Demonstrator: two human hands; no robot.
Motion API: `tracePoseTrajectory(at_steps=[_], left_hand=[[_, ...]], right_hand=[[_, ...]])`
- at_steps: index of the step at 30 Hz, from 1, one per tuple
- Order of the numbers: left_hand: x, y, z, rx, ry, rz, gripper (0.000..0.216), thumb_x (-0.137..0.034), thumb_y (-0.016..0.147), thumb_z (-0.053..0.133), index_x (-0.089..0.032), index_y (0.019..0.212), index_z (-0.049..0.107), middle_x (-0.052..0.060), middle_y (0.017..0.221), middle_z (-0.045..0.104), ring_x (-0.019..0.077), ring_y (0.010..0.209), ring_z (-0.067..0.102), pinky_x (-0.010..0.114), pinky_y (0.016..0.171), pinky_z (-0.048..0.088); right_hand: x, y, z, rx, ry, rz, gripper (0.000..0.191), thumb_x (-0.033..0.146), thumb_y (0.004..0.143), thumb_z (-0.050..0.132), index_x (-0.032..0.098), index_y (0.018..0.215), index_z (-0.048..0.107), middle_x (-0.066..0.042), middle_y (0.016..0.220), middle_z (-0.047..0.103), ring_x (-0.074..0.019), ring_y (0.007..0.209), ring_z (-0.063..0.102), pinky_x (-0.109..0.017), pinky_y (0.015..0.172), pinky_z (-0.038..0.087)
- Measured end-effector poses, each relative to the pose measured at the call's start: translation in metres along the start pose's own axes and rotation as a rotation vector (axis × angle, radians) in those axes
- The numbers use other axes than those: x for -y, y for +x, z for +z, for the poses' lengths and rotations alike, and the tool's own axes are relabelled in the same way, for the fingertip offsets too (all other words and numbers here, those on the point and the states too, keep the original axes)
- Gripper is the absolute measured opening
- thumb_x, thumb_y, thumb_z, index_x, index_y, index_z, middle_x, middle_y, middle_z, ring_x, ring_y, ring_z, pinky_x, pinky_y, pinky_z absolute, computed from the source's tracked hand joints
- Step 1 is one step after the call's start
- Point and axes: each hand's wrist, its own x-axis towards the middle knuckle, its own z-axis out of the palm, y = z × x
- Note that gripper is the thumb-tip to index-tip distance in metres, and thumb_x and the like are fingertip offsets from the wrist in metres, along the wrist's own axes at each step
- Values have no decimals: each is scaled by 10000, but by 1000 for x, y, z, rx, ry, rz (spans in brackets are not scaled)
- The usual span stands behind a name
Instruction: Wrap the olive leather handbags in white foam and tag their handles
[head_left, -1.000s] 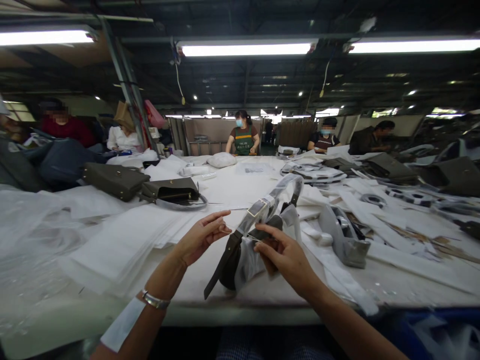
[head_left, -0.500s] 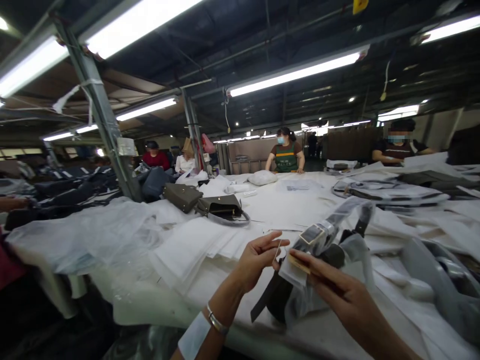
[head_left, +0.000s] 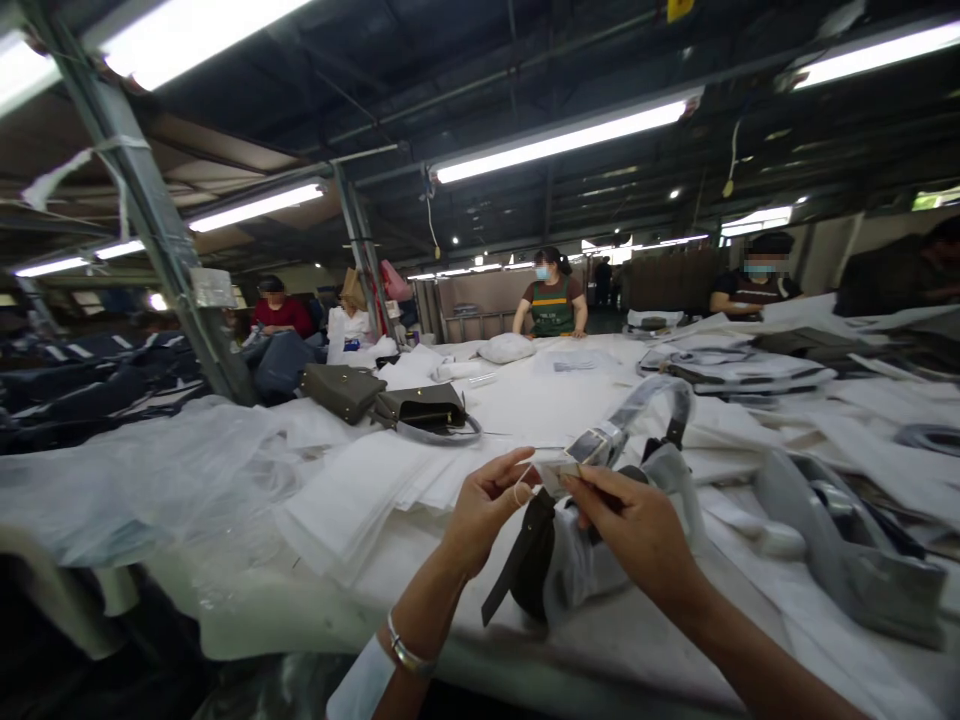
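Right grip (head_left: 637, 525) pinching tag (head_left: 559, 468), roll (head_left: 834, 497) in container (head_left: 892, 603)

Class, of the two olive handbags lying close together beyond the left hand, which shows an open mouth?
The right-hand handbag, with a grey handle looping in front: its dark opening faces us, while the left-hand handbag shows none.
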Motion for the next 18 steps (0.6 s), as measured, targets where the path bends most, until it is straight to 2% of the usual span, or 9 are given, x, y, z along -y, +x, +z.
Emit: tracePoseTrajectory(at_steps=[3,6,8,10,13,15,18], left_hand=[[-5,2,9,-8,-21,22,543,-350,744,827,-203,1238,656,97,1069,744,250,1049,668,403,993,456],[-8,4,18,-41,-57,52,542,-324,752,822,-204,1249,643,116,1118,732,255,1054,666,402,962,484],[-10,4,23,-52,-25,74,525,-296,744,825,-209,1231,651,112,1124,730,257,1043,669,392,937,502],[-14,2,27,-55,116,124,472,-258,743,818,-217,1192,680,91,1104,737,257,1033,669,384,938,505],[-25,-3,32,-58,492,267,332,-198,805,743,-251,1132,726,51,1062,747,241,1008,666,370,959,489],[-34,-6,35,-40,717,363,303,-174,862,672,-285,1138,727,29,1062,749,230,984,664,365,949,484],[-43,-13,39,17,918,460,336,-168,928,582,-309,1218,680,18,1115,737,218,1000,660,360,933,481]], right_hand=[[3,4,-3,49,-113,-124,272,388,949,528,236,963,753,14,684,720,-144,547,643,-248,592,522],[1,6,-3,81,-207,-231,278,375,964,494,268,1002,748,-2,901,766,-172,729,713,-266,675,547],[-3,6,-1,99,-266,-258,294,375,971,472,280,1028,744,-7,964,767,-198,814,727,-294,703,562],[-7,6,2,109,-330,-252,311,376,970,456,284,1057,740,-16,958,771,-224,818,733,-331,699,576],[-11,6,4,120,-374,-249,316,371,949,473,272,1079,744,-42,995,772,-262,833,740,-380,725,598],[-14,6,5,137,-332,-260,308,360,939,490,268,1079,749,-51,1048,763,-265,890,739,-385,787,605],[-19,5,4,106,-235,-257,311,354,915,534,257,1137,730,-62,1142,736,-264,1011,713,-370,876,595]])
